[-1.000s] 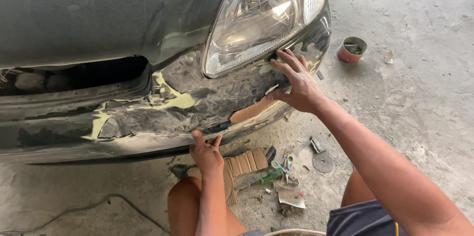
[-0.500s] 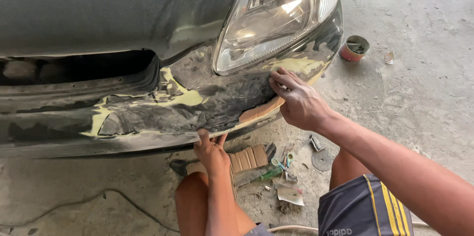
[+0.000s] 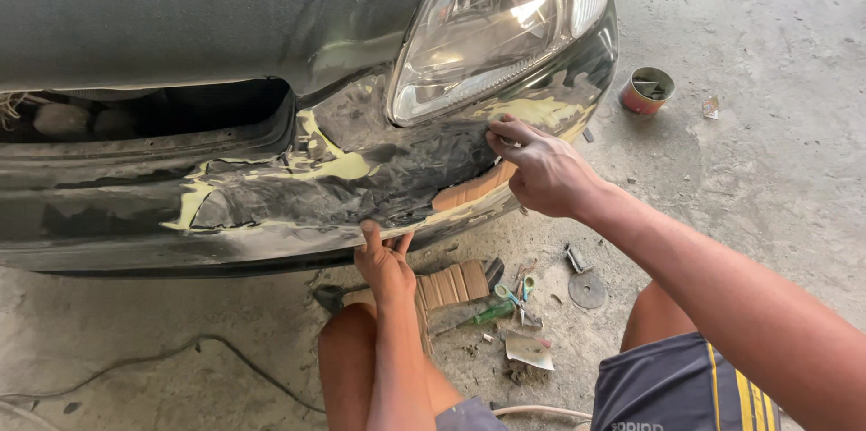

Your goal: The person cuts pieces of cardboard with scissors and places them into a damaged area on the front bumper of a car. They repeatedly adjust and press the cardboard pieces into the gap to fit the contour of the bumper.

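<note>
A dark car's front bumper (image 3: 271,206) is cracked and patched with yellowish filler below the clear headlight (image 3: 492,25). My left hand (image 3: 383,260) grips the bumper's lower edge from underneath, fingers curled over the lip. My right hand (image 3: 537,169) presses against the bumper under the headlight, fingers pinched on the torn dark skin. Just below my right hand a tan strip (image 3: 469,189) shows through the gap in the bumper.
On the concrete floor under the bumper lie a slatted wooden piece (image 3: 451,285), a green-handled tool (image 3: 487,314), scissors (image 3: 519,291), a metal disc (image 3: 586,287) and paper scraps. A red tin (image 3: 646,90) stands at the right. A cable (image 3: 180,354) runs across the floor at left.
My right hand slid left and down along the bumper below the headlight. The view shifted right and nearer. My left hand stayed on the lower edge.
</note>
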